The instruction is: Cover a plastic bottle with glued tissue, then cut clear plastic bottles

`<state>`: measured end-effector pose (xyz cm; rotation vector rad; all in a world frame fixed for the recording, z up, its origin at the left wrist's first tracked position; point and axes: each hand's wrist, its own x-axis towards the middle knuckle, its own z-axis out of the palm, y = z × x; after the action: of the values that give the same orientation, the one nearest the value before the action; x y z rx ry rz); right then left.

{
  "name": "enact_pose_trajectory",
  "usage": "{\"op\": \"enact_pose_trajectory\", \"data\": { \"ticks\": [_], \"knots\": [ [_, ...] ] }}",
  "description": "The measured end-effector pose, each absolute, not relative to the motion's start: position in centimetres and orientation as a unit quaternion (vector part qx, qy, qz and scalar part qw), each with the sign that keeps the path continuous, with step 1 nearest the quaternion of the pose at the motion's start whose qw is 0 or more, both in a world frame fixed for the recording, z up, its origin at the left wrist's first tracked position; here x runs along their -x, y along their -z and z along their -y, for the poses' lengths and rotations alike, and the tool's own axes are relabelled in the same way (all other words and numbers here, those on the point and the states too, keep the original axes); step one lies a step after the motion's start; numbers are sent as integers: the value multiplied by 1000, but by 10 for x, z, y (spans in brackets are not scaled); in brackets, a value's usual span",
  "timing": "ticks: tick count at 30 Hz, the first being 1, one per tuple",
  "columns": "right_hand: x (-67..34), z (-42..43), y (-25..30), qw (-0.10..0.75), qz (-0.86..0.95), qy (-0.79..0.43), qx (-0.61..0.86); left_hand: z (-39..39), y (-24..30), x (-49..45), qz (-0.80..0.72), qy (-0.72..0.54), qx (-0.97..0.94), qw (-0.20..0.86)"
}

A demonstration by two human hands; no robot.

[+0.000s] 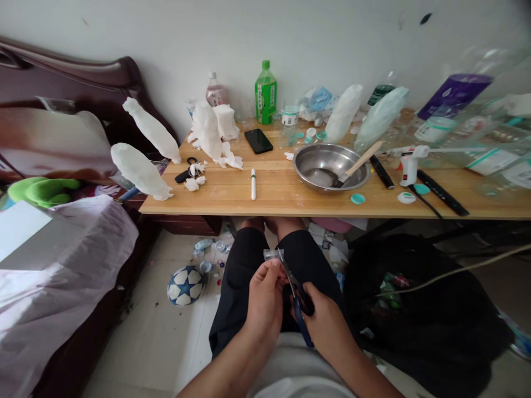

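Above my lap, my left hand [267, 290] pinches a small piece of clear plastic [271, 254] between thumb and fingers. My right hand [321, 312] grips a pair of scissors [296, 296] with dark blue handles. The scissor blades point up and lie at the right edge of the plastic; whether they are cutting into it I cannot tell. Beyond my knees, on the table, lie a white marker [253, 184] and a steel bowl [317, 160] with a wooden-handled brush [359, 163] leaning in it.
White papered, bottle-like shapes [139, 168] stand along the wooden table [224, 202]. A phone [258, 141], a green-labelled bottle [266, 94] and a glue gun [410, 166] are there too. Clear plastic bottles crowd the right side. On the floor are a ball [186, 286] and a black bag [418, 331].
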<state>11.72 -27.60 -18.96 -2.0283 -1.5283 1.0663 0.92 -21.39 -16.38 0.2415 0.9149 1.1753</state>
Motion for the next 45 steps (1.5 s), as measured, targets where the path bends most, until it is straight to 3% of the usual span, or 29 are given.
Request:
{"op": "enact_pose_trajectory", "data": {
  "ticks": [9, 45],
  "knots": [
    [-123, 276, 189, 162, 546, -366, 736, 211, 168, -3, -419, -523, -202, 714],
    [-124, 275, 185, 163, 551, -365, 733, 209, 168, -3, -420, -497, -220, 727]
  ]
}}
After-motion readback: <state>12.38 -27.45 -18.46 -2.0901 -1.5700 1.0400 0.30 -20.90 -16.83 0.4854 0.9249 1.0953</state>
